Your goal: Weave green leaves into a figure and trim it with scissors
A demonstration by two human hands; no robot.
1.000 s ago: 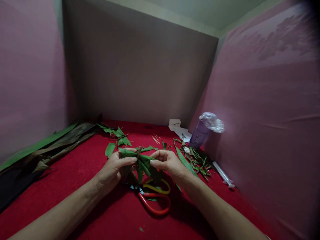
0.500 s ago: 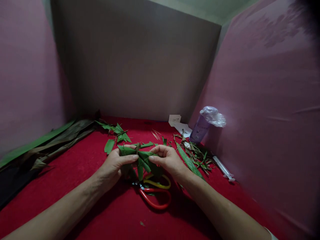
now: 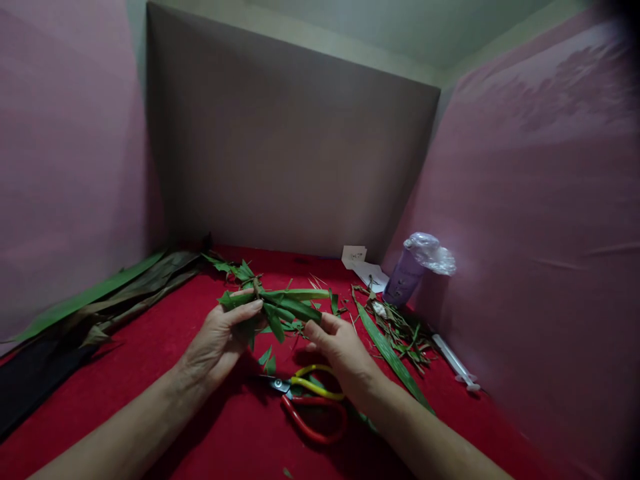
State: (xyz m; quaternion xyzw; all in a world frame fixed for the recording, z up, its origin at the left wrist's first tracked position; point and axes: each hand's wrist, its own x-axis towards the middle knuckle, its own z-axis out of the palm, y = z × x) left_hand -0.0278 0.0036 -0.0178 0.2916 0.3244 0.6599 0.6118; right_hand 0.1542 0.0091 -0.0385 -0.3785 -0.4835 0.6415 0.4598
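Observation:
My left hand [image 3: 227, 330] is closed on a bundle of green leaves [image 3: 280, 308], its thumb pressed near a brown tie or stem where the strips meet. From that point several leaf strips fan out to the right and downward. My right hand [image 3: 337, 343] pinches the tip of one strip at the right end, thumb against fingers. Below the bundle lie scissors [image 3: 307, 400] with one yellow and one red handle, close under my right hand. Small leaf scraps [image 3: 269, 360] rest on the red cloth [image 3: 210, 440] between my hands.
Long green and brown leaves [image 3: 110, 300] lie along the left wall. Lobed leaves [image 3: 233, 269] are at the back. To the right are white cards [image 3: 370, 275], a purple bottle [image 3: 403, 277] topped with clear plastic, a heap of stems [image 3: 400, 327], a long leaf [image 3: 393, 357] and a syringe [image 3: 455, 362].
My right hand has moved right and down from the bundle's middle, drawing a strip out straight. The leaves now spread wider. My left hand keeps its hold, and the view has tilted up slightly.

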